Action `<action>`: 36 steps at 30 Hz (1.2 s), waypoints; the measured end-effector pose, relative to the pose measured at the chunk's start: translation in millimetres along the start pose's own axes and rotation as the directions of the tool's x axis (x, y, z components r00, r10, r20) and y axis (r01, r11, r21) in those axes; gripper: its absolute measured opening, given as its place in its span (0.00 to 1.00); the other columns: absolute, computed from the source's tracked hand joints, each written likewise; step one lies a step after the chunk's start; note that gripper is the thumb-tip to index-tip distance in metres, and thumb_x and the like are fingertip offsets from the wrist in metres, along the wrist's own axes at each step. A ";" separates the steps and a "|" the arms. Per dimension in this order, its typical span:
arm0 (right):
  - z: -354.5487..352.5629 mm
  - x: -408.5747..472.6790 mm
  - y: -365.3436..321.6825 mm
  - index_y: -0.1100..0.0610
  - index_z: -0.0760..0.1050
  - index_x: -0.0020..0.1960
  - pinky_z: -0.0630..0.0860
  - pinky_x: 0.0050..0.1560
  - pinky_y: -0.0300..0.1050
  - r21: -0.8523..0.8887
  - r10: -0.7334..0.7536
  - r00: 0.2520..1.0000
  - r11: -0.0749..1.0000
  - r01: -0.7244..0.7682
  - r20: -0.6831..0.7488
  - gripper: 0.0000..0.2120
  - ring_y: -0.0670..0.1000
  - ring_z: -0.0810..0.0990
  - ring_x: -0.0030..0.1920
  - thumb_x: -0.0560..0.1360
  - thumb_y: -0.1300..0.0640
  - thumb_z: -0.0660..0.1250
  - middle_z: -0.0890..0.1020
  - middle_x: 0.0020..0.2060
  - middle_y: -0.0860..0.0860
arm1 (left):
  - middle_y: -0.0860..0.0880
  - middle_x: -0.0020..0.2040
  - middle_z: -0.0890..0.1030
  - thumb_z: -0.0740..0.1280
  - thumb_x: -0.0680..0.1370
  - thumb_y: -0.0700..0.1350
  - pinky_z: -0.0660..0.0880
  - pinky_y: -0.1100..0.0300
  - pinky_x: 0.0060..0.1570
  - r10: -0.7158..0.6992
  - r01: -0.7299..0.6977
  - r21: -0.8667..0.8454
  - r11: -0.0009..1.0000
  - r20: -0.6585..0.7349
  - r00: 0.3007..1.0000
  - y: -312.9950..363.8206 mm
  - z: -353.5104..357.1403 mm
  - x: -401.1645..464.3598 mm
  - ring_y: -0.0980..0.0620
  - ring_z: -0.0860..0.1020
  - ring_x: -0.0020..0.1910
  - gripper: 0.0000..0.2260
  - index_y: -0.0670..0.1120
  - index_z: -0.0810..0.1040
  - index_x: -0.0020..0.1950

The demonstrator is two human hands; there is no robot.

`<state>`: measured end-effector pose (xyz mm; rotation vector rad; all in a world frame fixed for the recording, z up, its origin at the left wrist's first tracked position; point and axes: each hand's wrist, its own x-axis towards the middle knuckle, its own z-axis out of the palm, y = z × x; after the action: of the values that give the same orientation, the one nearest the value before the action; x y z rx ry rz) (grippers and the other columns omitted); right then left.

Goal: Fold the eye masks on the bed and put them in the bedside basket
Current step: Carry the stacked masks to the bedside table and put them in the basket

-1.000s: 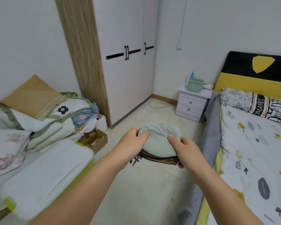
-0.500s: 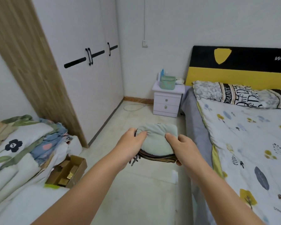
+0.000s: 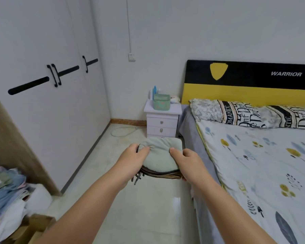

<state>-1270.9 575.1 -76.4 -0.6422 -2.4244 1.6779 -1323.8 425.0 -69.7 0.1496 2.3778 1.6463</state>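
Stack of folded eye masks (image 3: 159, 158), pale green on top, brown layers beneath: gripped at both sides, left hand (image 3: 131, 162) and right hand (image 3: 189, 163) closed on it, thumbs on top, over bare floor (image 3: 148, 208) beside the bed (image 3: 253, 164). Since half a second ago: grip unchanged; bedside table (image 3: 162, 120) and green basket (image 3: 161, 102) nearer, more central. Floor strip between wardrobe (image 3: 51, 103) and bed edge open ahead.

Lower eye masks (image 3: 159, 174) show only as edges under the top one; both hands' fingers beneath the stack are hidden. Basket (image 3: 161, 102) interior not visible; bed (image 3: 264, 173) cut off at right.
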 end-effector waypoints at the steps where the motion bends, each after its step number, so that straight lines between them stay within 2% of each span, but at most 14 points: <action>1: -3.5 18.3 -3.6 0.56 0.69 0.36 0.65 0.33 0.44 -0.007 -0.005 1.000 1.000 0.005 0.006 0.16 0.51 0.70 0.32 0.73 0.44 0.61 0.72 0.32 0.50 | 0.52 0.41 0.76 0.59 0.75 0.51 0.67 0.60 0.35 0.003 -0.003 -0.010 1.000 0.000 1.000 6.0 3.3 16.0 0.55 0.75 0.40 0.08 0.49 0.73 0.42; 10: -4.8 166.1 -20.2 0.54 0.70 0.36 0.64 0.28 0.41 0.030 0.006 0.999 1.000 -0.007 0.036 0.15 0.49 0.70 0.30 0.73 0.44 0.62 0.72 0.31 0.49 | 0.52 0.43 0.79 0.59 0.76 0.51 0.69 0.61 0.36 -0.003 0.004 -0.053 0.999 0.022 1.000 30.7 18.5 161.2 0.55 0.77 0.42 0.08 0.49 0.75 0.46; 17: 20.5 293.5 -36.7 0.55 0.66 0.33 0.64 0.29 0.42 0.019 0.005 1.000 1.000 -0.004 -0.030 0.17 0.49 0.69 0.30 0.74 0.45 0.63 0.70 0.30 0.49 | 0.53 0.37 0.76 0.59 0.76 0.49 0.67 0.62 0.32 0.036 -0.031 -0.071 0.997 0.061 0.998 33.9 12.4 297.2 0.57 0.75 0.36 0.09 0.50 0.72 0.38; 20: 31.9 346.0 -50.4 0.54 0.66 0.33 0.65 0.30 0.42 0.020 0.024 0.998 1.000 -0.022 -0.058 0.17 0.50 0.69 0.30 0.74 0.45 0.63 0.71 0.30 0.49 | 0.53 0.37 0.77 0.59 0.77 0.49 0.68 0.62 0.32 0.046 -0.040 -0.079 0.996 0.084 0.995 42.3 4.0 355.0 0.57 0.76 0.37 0.08 0.50 0.73 0.39; 24: 44.2 409.8 -63.9 0.56 0.66 0.34 0.63 0.32 0.42 0.059 0.032 0.994 0.998 -0.026 -0.105 0.17 0.51 0.68 0.32 0.72 0.44 0.63 0.69 0.31 0.50 | 0.51 0.48 0.80 0.59 0.76 0.49 0.71 0.59 0.46 0.039 -0.036 -0.037 0.999 0.089 0.995 50.7 0.0 425.0 0.53 0.77 0.49 0.09 0.48 0.75 0.52; 29: 53.1 483.2 -69.5 0.57 0.66 0.36 0.64 0.36 0.46 0.031 0.055 0.989 0.998 -0.051 -0.136 0.17 0.53 0.69 0.34 0.73 0.45 0.63 0.69 0.32 0.53 | 0.50 0.50 0.80 0.59 0.76 0.50 0.73 0.55 0.53 0.018 -0.015 -0.027 1.000 0.108 0.994 55.3 3.6 498.8 0.51 0.77 0.52 0.09 0.49 0.76 0.52; 31: 54.8 514.8 -71.1 0.57 0.65 0.35 0.65 0.35 0.46 0.011 0.066 0.990 0.998 -0.065 -0.126 0.17 0.54 0.69 0.33 0.73 0.44 0.62 0.70 0.31 0.52 | 0.50 0.50 0.80 0.59 0.77 0.50 0.73 0.57 0.50 0.012 -0.009 -0.033 0.999 0.111 0.994 56.8 7.2 530.5 0.52 0.77 0.50 0.09 0.49 0.76 0.51; 34: 54.4 563.9 -72.7 0.57 0.67 0.37 0.65 0.32 0.45 0.012 0.071 0.992 0.997 -0.070 -0.104 0.17 0.53 0.69 0.32 0.73 0.44 0.62 0.70 0.31 0.51 | 0.50 0.46 0.79 0.58 0.77 0.50 0.71 0.62 0.41 0.013 -0.010 -0.030 1.000 0.103 0.995 59.9 15.5 578.7 0.56 0.76 0.44 0.09 0.47 0.75 0.46; 36: 50.7 599.5 -73.4 0.57 0.67 0.36 0.64 0.31 0.44 0.022 0.068 0.993 0.998 -0.066 -0.099 0.18 0.52 0.69 0.31 0.73 0.43 0.62 0.71 0.31 0.50 | 0.50 0.44 0.78 0.58 0.77 0.50 0.70 0.62 0.38 0.013 -0.012 -0.017 1.000 0.099 0.995 64.6 24.0 613.2 0.56 0.76 0.43 0.10 0.46 0.74 0.48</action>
<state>-1848.7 755.3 -110.0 -0.7929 -2.3411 1.6481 -1912.8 606.0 -104.4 0.2378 2.2945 1.6243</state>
